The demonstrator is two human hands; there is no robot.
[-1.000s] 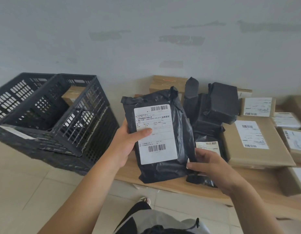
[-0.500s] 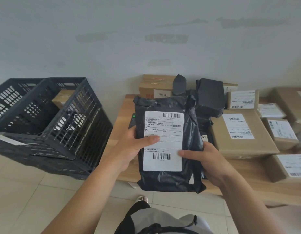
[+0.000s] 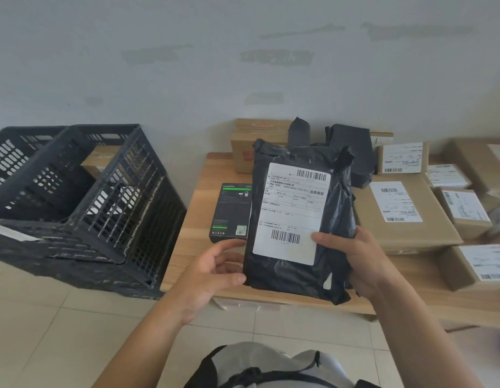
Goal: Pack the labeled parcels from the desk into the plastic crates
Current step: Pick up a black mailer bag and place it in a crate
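A black plastic-bag parcel (image 3: 335, 219) with a white barcode label (image 3: 292, 211) is held upright above the front of the wooden desk (image 3: 187, 256). My right hand (image 3: 358, 261) grips its lower right side, thumb lying on the label. My left hand (image 3: 215, 273) is at the parcel's lower left edge, fingers relaxed and not wrapped round it. Two black plastic crates stand on the floor left of the desk, the near crate (image 3: 131, 197) and the far crate (image 3: 16, 163). A cardboard box (image 3: 99, 161) lies inside the near crate.
A small black box with green print (image 3: 230, 211) lies flat on the desk beside the held parcel. Behind are brown cartons (image 3: 251, 144) and black bagged parcels (image 3: 352, 144). Several labeled cardboard parcels (image 3: 397, 214) fill the desk's right side. The floor is tiled.
The parcel has shifted right and away from the crates. My left hand has let go of its grip on the label side, and my right hand now carries it. The black-and-green box is uncovered.
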